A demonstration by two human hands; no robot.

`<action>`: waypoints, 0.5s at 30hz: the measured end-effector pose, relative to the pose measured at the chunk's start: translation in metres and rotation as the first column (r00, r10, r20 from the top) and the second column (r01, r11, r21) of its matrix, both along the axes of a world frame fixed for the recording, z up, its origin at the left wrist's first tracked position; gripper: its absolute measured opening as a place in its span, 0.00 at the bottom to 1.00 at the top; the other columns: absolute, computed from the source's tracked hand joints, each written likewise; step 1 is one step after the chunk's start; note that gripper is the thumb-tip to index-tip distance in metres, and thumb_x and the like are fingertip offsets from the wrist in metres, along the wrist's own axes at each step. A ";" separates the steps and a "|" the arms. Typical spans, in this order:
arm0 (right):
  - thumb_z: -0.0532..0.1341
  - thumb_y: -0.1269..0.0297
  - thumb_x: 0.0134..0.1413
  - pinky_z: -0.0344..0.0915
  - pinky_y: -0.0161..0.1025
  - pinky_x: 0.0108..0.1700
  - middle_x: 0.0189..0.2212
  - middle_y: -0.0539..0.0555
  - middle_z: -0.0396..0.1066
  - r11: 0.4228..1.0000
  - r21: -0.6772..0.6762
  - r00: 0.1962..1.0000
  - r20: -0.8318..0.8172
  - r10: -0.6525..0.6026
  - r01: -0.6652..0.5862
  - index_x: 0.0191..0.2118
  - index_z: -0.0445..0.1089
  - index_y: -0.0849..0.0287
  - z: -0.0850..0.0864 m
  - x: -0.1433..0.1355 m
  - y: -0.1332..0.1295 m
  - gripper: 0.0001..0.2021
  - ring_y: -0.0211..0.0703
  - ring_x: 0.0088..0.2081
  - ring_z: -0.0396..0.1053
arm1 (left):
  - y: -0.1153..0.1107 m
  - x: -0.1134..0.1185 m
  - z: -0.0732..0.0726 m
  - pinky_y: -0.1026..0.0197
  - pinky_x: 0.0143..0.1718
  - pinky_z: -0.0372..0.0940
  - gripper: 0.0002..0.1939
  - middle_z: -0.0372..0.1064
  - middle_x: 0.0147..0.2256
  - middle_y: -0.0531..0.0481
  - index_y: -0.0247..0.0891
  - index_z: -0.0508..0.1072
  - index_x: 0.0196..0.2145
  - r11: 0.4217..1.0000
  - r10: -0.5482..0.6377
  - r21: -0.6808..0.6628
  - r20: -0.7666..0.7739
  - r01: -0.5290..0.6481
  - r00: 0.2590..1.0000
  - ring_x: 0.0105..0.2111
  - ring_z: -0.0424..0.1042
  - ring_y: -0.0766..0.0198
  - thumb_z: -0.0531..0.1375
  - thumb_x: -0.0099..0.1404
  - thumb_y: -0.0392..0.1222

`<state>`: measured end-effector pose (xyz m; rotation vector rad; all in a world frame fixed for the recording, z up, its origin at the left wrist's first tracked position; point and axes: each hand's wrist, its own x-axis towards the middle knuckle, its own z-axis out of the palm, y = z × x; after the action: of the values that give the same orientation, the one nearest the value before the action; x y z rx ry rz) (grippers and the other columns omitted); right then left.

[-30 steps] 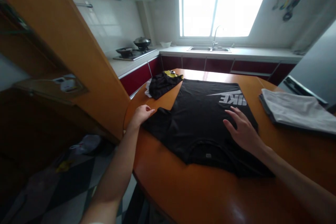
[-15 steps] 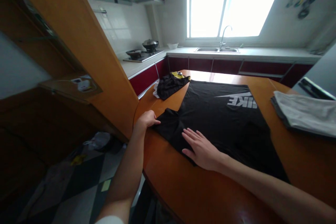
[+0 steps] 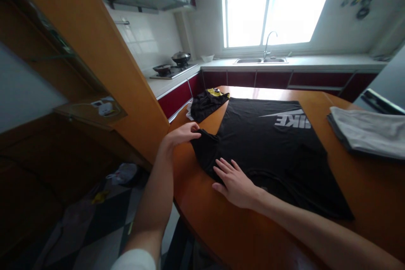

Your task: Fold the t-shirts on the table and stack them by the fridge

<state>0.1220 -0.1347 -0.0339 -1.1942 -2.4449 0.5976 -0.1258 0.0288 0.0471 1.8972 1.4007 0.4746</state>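
A black shirt (image 3: 262, 139) with a white logo, upside down to me, lies spread on the orange-brown wooden table (image 3: 215, 228). My left hand (image 3: 185, 133) pinches the end of its left sleeve, which is slightly raised at that corner. Flat on the lower left part of the shirt rests my right hand (image 3: 236, 183), its fingers apart and holding nothing. The shirt's neckline shows just right of that hand, with some folds around it.
A black and yellow garment (image 3: 209, 103) lies crumpled at the table's far left. Folded grey cloths (image 3: 370, 130) are stacked on the right. A wooden partition (image 3: 126, 71) stands left; beyond are a stove (image 3: 172, 71) and a sink (image 3: 261, 60).
My left hand has moved up and slightly right with the sleeve end, and the sleeve has shifted with it. My right hand has slid slightly left and down. The view has tilted a little.
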 end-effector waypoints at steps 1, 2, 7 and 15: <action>0.53 0.50 0.69 0.45 0.60 0.71 0.69 0.66 0.55 0.999 -0.019 0.997 -0.059 -0.042 0.041 0.66 0.64 0.65 0.003 0.000 0.002 0.29 0.57 0.72 0.48 | 0.000 0.008 0.005 0.64 0.28 0.63 0.22 0.73 0.36 0.49 0.36 0.72 0.41 1.000 -0.023 -0.001 0.011 0.023 1.000 0.33 0.72 0.61 0.67 0.52 0.50; 0.53 0.51 0.69 0.47 0.58 0.70 0.68 0.67 0.58 0.995 -0.042 0.986 -0.134 -0.096 0.091 0.64 0.66 0.65 0.006 0.001 0.005 0.28 0.57 0.70 0.51 | -0.001 0.018 0.010 0.65 0.27 0.63 0.23 0.73 0.36 0.49 0.36 0.72 0.42 0.999 -0.041 0.002 0.018 0.041 0.999 0.33 0.72 0.61 0.68 0.52 0.50; 0.53 0.51 0.67 0.67 0.49 0.56 0.58 0.63 0.70 0.892 -0.331 0.691 -0.566 -0.450 0.309 0.68 0.59 0.59 0.015 0.011 0.027 0.29 0.50 0.52 0.73 | -0.007 0.078 0.020 0.66 0.24 0.65 0.28 0.75 0.35 0.47 0.34 0.73 0.47 0.987 -0.134 -0.081 0.082 0.141 0.988 0.30 0.74 0.61 0.71 0.53 0.51; 0.54 0.46 0.62 0.67 0.43 0.48 0.44 0.57 0.75 0.777 -0.534 0.454 -0.631 -0.629 0.335 0.52 0.73 0.61 0.010 0.027 0.043 0.25 0.49 0.46 0.71 | 0.037 0.104 -0.032 0.67 0.24 0.64 0.13 0.78 0.33 0.44 0.34 0.75 0.42 0.995 0.065 0.062 0.193 -0.078 0.979 0.24 0.74 0.67 0.59 0.69 0.47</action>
<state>0.1489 -0.0915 -0.0241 -1.2972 -1.1718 1.0946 -0.0218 0.0658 0.0154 1.8070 1.3443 0.7290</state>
